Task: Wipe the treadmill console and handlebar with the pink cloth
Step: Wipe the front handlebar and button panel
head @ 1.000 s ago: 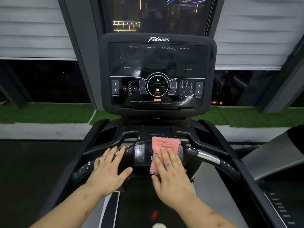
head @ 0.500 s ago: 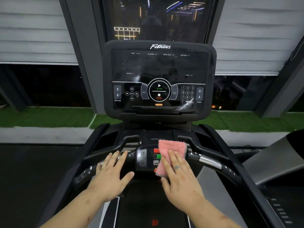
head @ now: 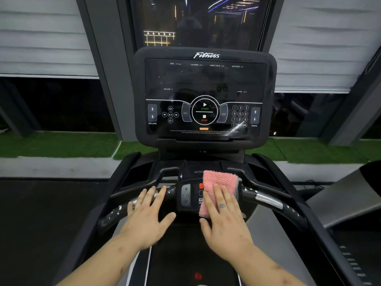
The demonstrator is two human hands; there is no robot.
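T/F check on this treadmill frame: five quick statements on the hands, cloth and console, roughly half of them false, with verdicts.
1. The right hand presses the pink cloth flat on the control panel at the middle of the handlebar. True.
2. The left hand holds a second cloth. False: it rests bare on the handlebar, fingers straight.
3. The pink cloth covers the START button on the console. False: the cloth lies lower, on the handlebar's control panel, and START is uncovered.
4. The console is dark above its buttons. True.
5. The pink cloth hides the control panel's plus button. False: that button shows to the left of the cloth.
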